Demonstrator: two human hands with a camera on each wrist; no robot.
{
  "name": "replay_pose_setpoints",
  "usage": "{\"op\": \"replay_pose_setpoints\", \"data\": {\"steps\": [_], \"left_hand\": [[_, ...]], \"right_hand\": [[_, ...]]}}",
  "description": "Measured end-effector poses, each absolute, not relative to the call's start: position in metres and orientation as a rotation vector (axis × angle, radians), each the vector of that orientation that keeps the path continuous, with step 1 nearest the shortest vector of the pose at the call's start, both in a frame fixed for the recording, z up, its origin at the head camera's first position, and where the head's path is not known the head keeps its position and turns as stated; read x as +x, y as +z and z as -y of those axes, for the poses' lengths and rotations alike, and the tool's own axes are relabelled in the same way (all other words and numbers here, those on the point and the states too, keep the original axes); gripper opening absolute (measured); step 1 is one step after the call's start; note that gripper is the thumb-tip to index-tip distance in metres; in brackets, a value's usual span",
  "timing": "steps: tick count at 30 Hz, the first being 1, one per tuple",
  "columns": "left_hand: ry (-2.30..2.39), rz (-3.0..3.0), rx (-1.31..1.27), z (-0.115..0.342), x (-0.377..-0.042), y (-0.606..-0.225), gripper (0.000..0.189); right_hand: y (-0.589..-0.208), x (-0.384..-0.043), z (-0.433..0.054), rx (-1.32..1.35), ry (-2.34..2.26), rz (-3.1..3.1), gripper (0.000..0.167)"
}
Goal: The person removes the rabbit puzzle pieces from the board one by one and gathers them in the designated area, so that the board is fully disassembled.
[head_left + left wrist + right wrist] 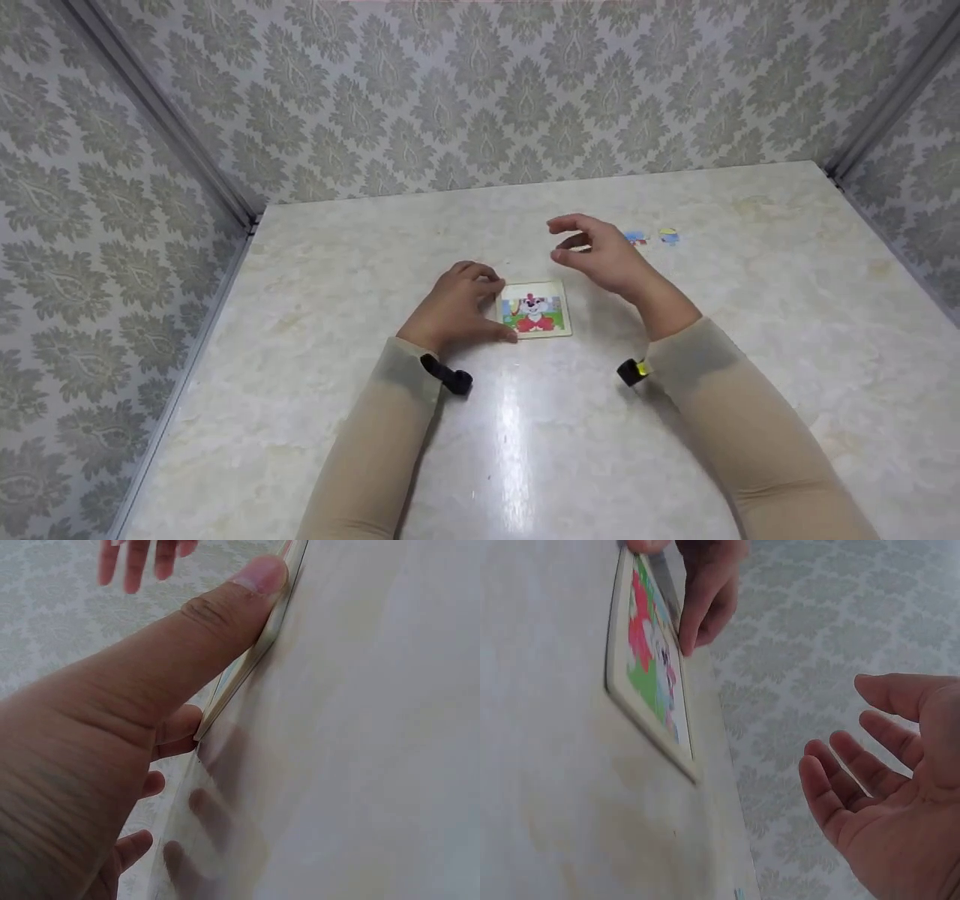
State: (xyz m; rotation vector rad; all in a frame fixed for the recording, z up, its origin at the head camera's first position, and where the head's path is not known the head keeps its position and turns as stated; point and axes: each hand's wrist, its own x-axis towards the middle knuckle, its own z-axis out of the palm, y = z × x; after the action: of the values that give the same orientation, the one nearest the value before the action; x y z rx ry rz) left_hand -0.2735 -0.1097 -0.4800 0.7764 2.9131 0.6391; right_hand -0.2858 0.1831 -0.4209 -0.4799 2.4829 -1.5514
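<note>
A small square jigsaw board (532,321) lies on the table, with a pale raised border and a cartoon animal in red on green. Its top strip is plain white. My left hand (463,307) holds the board at its left side, thumb on the near edge and a fingertip at the far left corner; the left wrist view shows the thumb (225,611) against the border. In the air beyond the board's right side is my right hand (600,255), fingers loosely bent and apart, holding nothing. Just behind it lie two puzzle pieces, one partly blue and red (636,238), the other blue and yellow (669,236).
The pale marbled table (300,420) runs back to a patterned wall (480,97). Side panels with grey metal posts (161,105) stand at left and right. A black camera mount sits at each wrist, the left one (456,382) close above the tabletop.
</note>
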Motion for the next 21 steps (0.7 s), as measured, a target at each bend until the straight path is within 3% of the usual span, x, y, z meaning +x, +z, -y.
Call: {"op": "replay_pose_setpoints", "data": {"steps": [9, 21], "left_hand": [[0.628, -2.922, 0.774, 0.112, -0.274, -0.48, 0.094], [0.663, -2.914, 0.796, 0.109, -0.272, -0.481, 0.093]], "right_hand": [[-0.435, -0.267, -0.146, -0.595, -1.533, -2.341, 0.053], [-0.458, -0.266, -0.142, -0.628, -1.324, -2.392, 0.058]]}}
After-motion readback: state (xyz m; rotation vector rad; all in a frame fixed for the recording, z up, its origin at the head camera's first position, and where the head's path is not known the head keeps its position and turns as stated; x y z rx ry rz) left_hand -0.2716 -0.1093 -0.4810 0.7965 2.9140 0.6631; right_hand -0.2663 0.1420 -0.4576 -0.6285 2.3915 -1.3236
